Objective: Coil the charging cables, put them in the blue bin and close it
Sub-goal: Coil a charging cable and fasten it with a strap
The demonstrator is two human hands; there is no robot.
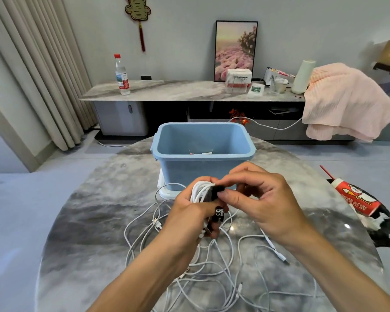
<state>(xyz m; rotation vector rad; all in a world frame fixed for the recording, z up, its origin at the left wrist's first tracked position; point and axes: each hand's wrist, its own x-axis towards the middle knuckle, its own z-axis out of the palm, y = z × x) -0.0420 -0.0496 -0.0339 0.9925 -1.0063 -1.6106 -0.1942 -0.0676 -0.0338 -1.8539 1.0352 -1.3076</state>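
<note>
Surface: I see a grey marble table (95, 210); a sideboard (167, 91) stands far behind by the wall.
Left hand (189, 212): I have it curled round a white coiled cable (199, 191).
Right hand (257, 199): I pinch a black strap (218, 189) on the coil between thumb and fingertips.
Blue bin (203, 158): open, just beyond my hands.
Loose cables (212, 273): tangled on the table beneath and near my wrists.

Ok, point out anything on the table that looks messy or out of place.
Loose white cables sprawl tangled over the marble table near the blue bin. At the right edge, a torn red snack wrapper lies on crumpled black plastic.
</note>
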